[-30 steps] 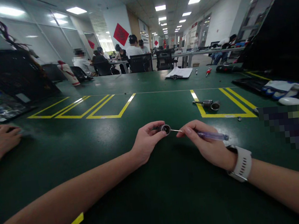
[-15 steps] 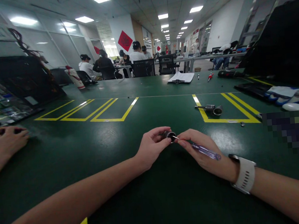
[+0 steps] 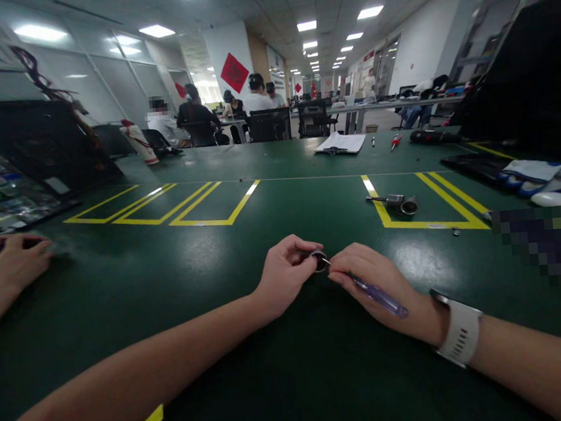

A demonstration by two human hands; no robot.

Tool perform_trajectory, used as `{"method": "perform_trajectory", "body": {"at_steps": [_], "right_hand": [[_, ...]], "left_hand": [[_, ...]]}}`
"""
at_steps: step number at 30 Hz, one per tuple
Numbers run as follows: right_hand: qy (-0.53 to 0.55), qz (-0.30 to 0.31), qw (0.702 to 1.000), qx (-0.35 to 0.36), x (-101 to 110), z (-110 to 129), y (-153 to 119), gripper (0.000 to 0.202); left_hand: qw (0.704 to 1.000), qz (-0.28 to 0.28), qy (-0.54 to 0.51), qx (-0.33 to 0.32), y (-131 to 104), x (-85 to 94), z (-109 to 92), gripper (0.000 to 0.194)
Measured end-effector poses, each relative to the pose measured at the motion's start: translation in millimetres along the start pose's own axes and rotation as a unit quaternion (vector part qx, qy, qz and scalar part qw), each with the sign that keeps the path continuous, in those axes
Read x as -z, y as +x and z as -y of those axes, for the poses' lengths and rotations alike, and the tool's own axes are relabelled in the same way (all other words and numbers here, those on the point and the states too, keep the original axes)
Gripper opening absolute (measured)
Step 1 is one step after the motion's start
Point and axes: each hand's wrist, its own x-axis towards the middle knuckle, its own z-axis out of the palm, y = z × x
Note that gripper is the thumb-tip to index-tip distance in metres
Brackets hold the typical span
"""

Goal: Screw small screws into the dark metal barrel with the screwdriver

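Note:
Between the fingers and thumb of my left hand (image 3: 286,279) is a small round metal part (image 3: 319,260), its hollow opening turned towards my right hand. My left fingers cover much of it. My right hand (image 3: 373,284) is closed around a screwdriver (image 3: 380,299) with a clear purple handle. The thin metal shaft points left and its tip is at the part's opening; how deep it goes I cannot tell. Beyond my right hand, a metal assembly with a shaft and a round cup (image 3: 398,203) lies inside a yellow taped area.
A tiny metal piece (image 3: 456,232) lies near the yellow tape (image 3: 434,226). Another person's hand (image 3: 13,266) rests at the left. Towards the back are a clipboard with paper (image 3: 341,143), a red tool (image 3: 395,141) and a white bottle (image 3: 139,142). Gloves (image 3: 547,174) lie at the right.
The screwdriver handle has swung slightly down and left with my right hand. The metal part has shifted a little, and its opening shows at a slightly different angle.

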Motion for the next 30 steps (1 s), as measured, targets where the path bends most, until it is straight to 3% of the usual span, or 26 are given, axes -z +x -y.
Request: {"method": "perform_trajectory", "body": {"at_steps": [14,19,23,26,30], "right_hand": [[-0.008,0.031,0.999,-0.01,1.7,3.7,-1.1,0.011],[0.013,0.005,1.0,-0.027,2.1,3.4,-1.4,0.011],[0.036,-0.02,0.995,-0.089,3.6,1.9,-1.4,0.011],[0.075,-0.027,0.983,-0.163,5.1,0.1,1.3,0.012],[0.15,-0.029,0.954,-0.257,5.6,-3.9,4.5,0.015]], "left_hand": [[1.0,-0.003,0.016,-0.009,0.3,0.5,0.0,0.009],[1.0,-0.015,0.02,0.003,4.5,1.3,-1.9,0.009],[0.999,-0.013,0.026,0.037,12.2,7.7,-1.3,0.029],[0.996,0.034,0.064,0.051,19.2,15.8,5.4,0.052],[0.966,0.035,0.247,-0.071,24.1,26.3,10.3,0.04]]}}
